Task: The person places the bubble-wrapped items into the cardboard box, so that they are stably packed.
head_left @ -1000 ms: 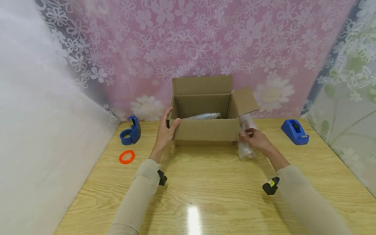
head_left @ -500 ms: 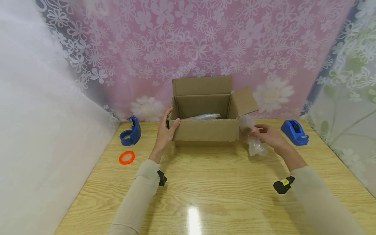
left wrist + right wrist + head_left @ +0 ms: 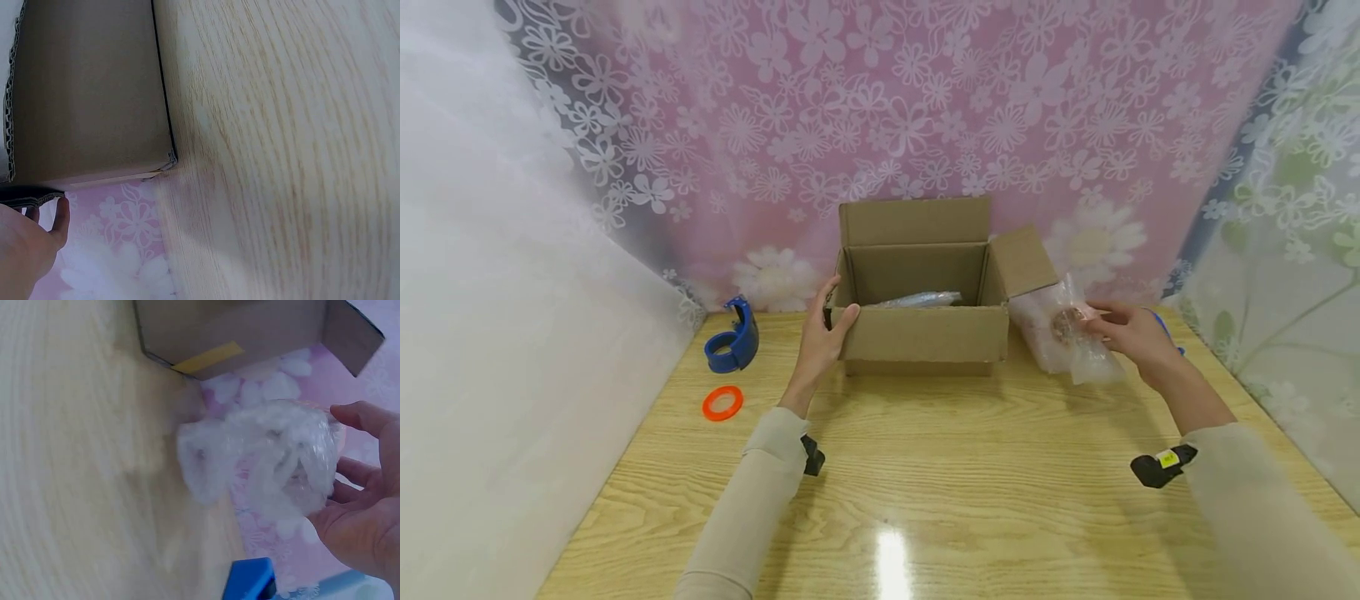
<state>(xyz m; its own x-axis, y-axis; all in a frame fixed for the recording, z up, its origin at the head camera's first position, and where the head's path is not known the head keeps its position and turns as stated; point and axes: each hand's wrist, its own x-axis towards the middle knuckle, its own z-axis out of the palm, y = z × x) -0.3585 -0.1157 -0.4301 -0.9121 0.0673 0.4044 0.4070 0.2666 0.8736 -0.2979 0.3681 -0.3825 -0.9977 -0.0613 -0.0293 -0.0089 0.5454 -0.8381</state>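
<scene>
Right hand (image 3: 1131, 333) grips a crinkly clear plastic bag (image 3: 1063, 337); left hand (image 3: 823, 333) clasps the corrugated cardboard box (image 3: 925, 333).

Looks like a small packing station, set up as a closed booth and not as a lived-in room. Shows a light wooden table (image 3: 925, 483) shut in on three sides by hanging sheets: a pink flower-printed curtain (image 3: 925, 108) behind, a plain white sheet (image 3: 490, 333) at the left, a green-patterned one (image 3: 1292, 250) at the right. Carries packing supplies (all for sealing parcels): an open cardboard box (image 3: 922, 333), two blue tape dispensers (image 3: 732, 340), an orange tape ring (image 3: 723, 402).
</scene>
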